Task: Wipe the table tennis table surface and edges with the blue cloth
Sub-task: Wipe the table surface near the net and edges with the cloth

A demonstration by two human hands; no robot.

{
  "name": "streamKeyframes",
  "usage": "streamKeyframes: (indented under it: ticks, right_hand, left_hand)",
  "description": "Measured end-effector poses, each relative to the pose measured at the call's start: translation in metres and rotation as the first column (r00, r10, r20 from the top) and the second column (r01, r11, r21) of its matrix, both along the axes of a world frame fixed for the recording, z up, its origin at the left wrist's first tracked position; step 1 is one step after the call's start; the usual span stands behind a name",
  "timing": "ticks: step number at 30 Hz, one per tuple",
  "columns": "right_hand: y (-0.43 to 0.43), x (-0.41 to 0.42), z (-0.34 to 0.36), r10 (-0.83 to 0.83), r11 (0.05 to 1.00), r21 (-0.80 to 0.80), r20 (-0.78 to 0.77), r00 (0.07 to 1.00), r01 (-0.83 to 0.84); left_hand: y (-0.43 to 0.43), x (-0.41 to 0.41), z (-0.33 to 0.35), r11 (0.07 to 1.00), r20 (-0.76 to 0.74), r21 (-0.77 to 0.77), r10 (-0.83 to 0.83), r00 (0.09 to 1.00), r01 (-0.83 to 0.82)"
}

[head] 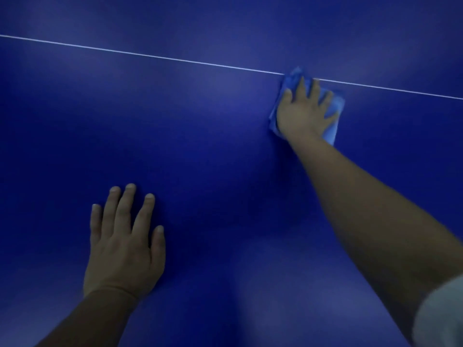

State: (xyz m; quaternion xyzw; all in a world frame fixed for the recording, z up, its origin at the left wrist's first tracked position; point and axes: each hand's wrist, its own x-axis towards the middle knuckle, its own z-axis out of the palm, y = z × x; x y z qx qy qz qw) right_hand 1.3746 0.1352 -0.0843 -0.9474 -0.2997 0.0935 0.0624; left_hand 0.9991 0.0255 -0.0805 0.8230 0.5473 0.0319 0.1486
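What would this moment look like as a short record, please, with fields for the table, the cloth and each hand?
table: blue table tennis table, white line across it
cloth: blue cloth flat on the table, covering part of the line
right: right hand presses on the cloth, fingers spread
left: left hand rests flat on bare table, apart from the cloth
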Motion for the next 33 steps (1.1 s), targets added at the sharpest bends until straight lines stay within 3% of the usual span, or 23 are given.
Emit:
streamKeyframes:
  ticks: [1,3,5,7,9,12,14,16,17,19,20,21,22,23,25,26,27,28,30,33]
  right_hand:
    - [-0.015,-0.013,-0.003,-0.006,1.000,0.006,0.027,1.000,0.006]
    - [-0.030,-0.058,-0.009,0.173,0.985,0.001,0.085,0.981,-0.173]
    - [-0.024,-0.092,-0.014,0.500,0.865,-0.011,0.082,0.862,-0.501]
    - [0.002,-0.075,-0.008,0.681,0.732,-0.064,0.084,0.727,-0.678]
    - [0.033,-0.019,0.000,0.643,0.766,-0.137,0.141,0.753,-0.628]
    - [0.035,0.051,0.003,0.523,0.849,-0.137,0.080,0.849,-0.510]
    - [0.008,0.039,0.003,0.609,0.792,-0.124,0.103,0.787,-0.597]
    - [-0.041,-0.002,-0.003,0.761,0.644,-0.082,0.167,0.627,-0.760]
    - [-0.076,-0.026,-0.004,0.840,0.530,-0.052,0.171,0.515,-0.847]
    - [-0.153,-0.061,-0.008,0.966,0.213,-0.002,0.150,0.210,-0.977]
    - [-0.180,-0.065,-0.008,0.990,0.091,0.010,0.109,0.091,-0.996]
    - [-0.191,-0.055,-0.006,0.996,0.026,0.001,0.084,0.026,-1.000]
    - [-0.187,-0.037,-0.004,0.996,0.026,-0.019,0.089,0.025,-0.999]
    - [-0.169,-0.014,-0.003,0.988,0.111,-0.059,0.117,0.103,-0.992]
    - [-0.116,0.036,-0.001,0.874,0.479,-0.107,0.156,0.461,-0.871]
    - [-0.092,0.061,0.003,0.737,0.675,-0.118,0.147,0.660,-0.728]
    - [-0.073,0.083,0.006,0.568,0.822,-0.117,0.129,0.813,-0.557]
    - [-0.062,0.099,0.005,0.423,0.904,-0.107,0.104,0.900,-0.413]
    - [-0.058,0.099,0.004,0.348,0.936,-0.085,0.070,0.935,-0.342]
    - [-0.107,0.033,-0.004,0.569,0.822,-0.080,0.177,0.803,-0.565]
  left_hand:
    - [0.000,0.000,0.000,1.000,-0.001,-0.004,0.000,1.000,0.000]
    - [0.000,-0.001,0.000,1.000,0.001,-0.003,0.001,1.000,-0.001]
    - [0.000,-0.001,-0.002,1.000,0.005,0.007,-0.001,1.000,0.001]
    - [0.001,-0.002,-0.004,1.000,0.013,0.019,-0.002,1.000,0.002]
    - [0.001,-0.001,-0.006,1.000,0.010,0.027,-0.001,1.000,0.001]
    - [0.000,-0.001,-0.006,0.999,0.020,0.032,0.006,1.000,-0.007]
    - [-0.001,-0.001,-0.005,1.000,0.011,0.029,0.003,1.000,-0.003]
    - [-0.001,-0.002,-0.004,1.000,0.013,0.028,0.006,1.000,-0.006]
    - [-0.001,-0.002,-0.004,1.000,0.017,0.027,0.005,1.000,-0.006]
    - [0.000,-0.002,-0.004,1.000,0.023,0.024,0.002,1.000,-0.002]
    - [0.000,-0.002,-0.004,1.000,0.020,0.023,0.001,1.000,-0.002]
    - [0.000,-0.001,-0.004,1.000,0.017,0.021,-0.003,1.000,0.003]
    - [0.000,-0.001,-0.005,1.000,0.015,0.019,-0.007,1.000,0.007]
    - [0.001,-0.001,-0.005,1.000,0.014,0.017,-0.007,1.000,0.007]
    - [0.002,-0.002,-0.005,1.000,0.011,0.015,-0.003,1.000,0.003]
    - [0.001,-0.002,-0.006,1.000,0.009,0.017,-0.003,1.000,0.002]
    - [0.000,-0.002,-0.006,1.000,0.010,0.021,-0.002,1.000,0.002]
    - [0.000,-0.001,-0.005,1.000,0.013,0.024,0.000,1.000,0.000]
    - [0.001,-0.001,-0.005,1.000,0.013,0.023,0.002,1.000,-0.002]
    - [0.002,-0.002,-0.006,1.000,0.002,0.019,-0.002,1.000,0.002]
